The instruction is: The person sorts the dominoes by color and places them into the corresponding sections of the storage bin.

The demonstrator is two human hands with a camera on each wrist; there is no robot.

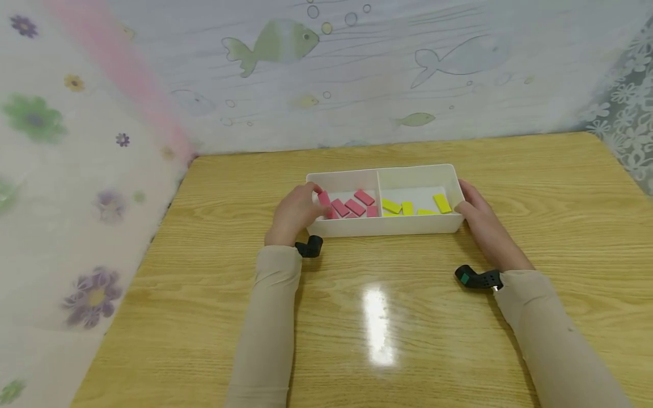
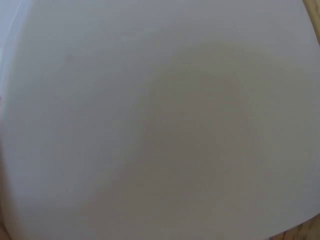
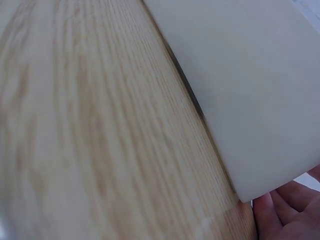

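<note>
A white two-compartment box (image 1: 385,228) stands on the table, with pink tiles (image 1: 355,207) in its left half and yellow tiles (image 1: 442,203) in its right. My left hand (image 1: 296,212) reaches over the box's left end and pinches a pink tile (image 1: 324,198) between thumb and fingers. At the other end, my right hand (image 1: 479,218) grips the box, thumb by the front corner and fingers along the side. The right wrist view shows its fingers (image 3: 287,210) under the corner of the white wall. Only the blurred box wall (image 2: 175,125) fills the left wrist view.
A thin divider (image 1: 380,192) separates the compartments. The wooden table (image 1: 214,198) meets a wall covering (image 1: 357,73) with printed fish behind the box. Black wrist cameras (image 1: 478,277) sit at both cuffs, and light glares on the tabletop before the box.
</note>
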